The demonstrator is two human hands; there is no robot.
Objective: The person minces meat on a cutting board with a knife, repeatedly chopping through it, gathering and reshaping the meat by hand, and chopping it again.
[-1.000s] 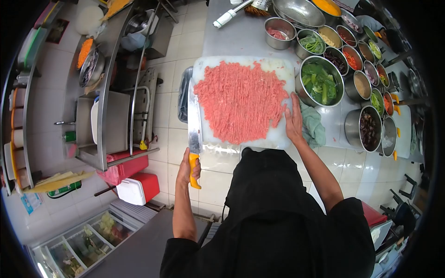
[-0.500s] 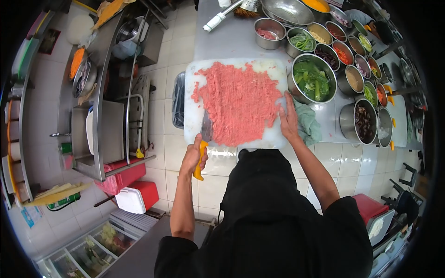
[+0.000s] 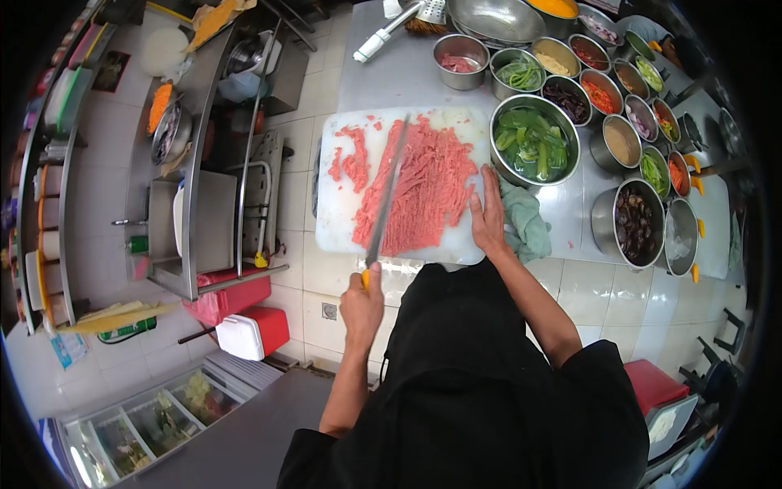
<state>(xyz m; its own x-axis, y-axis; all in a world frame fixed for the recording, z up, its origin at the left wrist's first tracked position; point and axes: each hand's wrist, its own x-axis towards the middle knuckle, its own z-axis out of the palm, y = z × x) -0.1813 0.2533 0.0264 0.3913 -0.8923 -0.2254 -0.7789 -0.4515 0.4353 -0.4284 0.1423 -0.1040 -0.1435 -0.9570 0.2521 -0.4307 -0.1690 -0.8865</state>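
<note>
My left hand (image 3: pixel 362 308) is closed round the yellow handle of a long knife (image 3: pixel 386 200), whose blade lies across the left part of the minced meat (image 3: pixel 428 191). The pink meat is spread on a white cutting board (image 3: pixel 332 220), with a few loose bits left of the main mass. At the board's right edge rests my right hand (image 3: pixel 489 213), fingers apart, beside the meat. A green cloth (image 3: pixel 525 222) lies just right of that hand.
A metal pot of green vegetables (image 3: pixel 533 140) stands close to the board's upper right. Several metal bowls fill the right side, among them a pot of dark pieces (image 3: pixel 635 224). A white-handled tool (image 3: pixel 383 37) lies at the back. A metal sink (image 3: pixel 216 216) is at left.
The knife has moved from the board's left edge onto the meat, its blade now pointing up and away. The meat mass is narrower, with bits separated at left. My right hand stays at the board's edge.
</note>
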